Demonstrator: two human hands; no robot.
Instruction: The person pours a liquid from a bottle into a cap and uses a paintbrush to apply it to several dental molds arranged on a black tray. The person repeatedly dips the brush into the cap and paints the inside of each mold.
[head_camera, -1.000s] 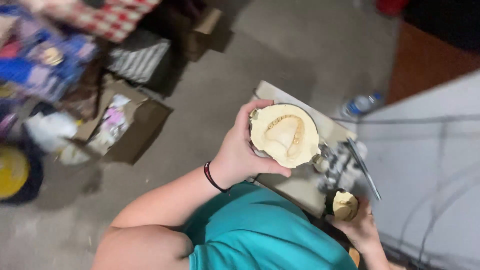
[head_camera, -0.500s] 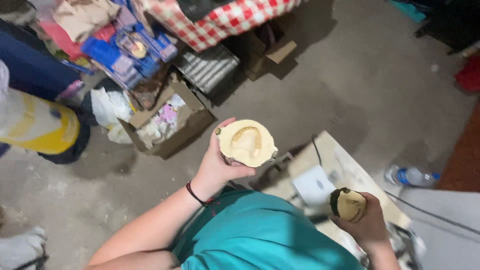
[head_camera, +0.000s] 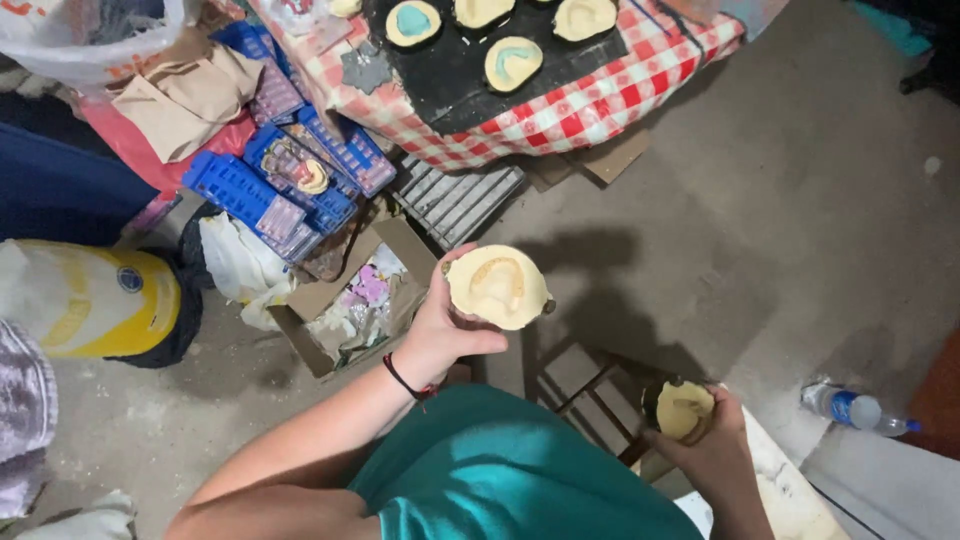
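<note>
Head view: the left hand (head_camera: 440, 335) gripped a pale yellow plaster dental cast (head_camera: 497, 287) by its edge; the right hand (head_camera: 712, 445) clasped a smaller yellow cast (head_camera: 684, 408). Either might slip and shatter on the concrete floor (head_camera: 760, 220).

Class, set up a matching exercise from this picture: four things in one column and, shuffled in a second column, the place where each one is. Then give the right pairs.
Things
1. Large cream mould
2. Small cream mould
3. Water bottle
4. Cardboard box

Places
A. lying on the floor at the far right
B. held in the left hand
C. on the floor beside the blue trays
D. held in the right hand

Pairs: 1-B, 2-D, 3-A, 4-C
</note>
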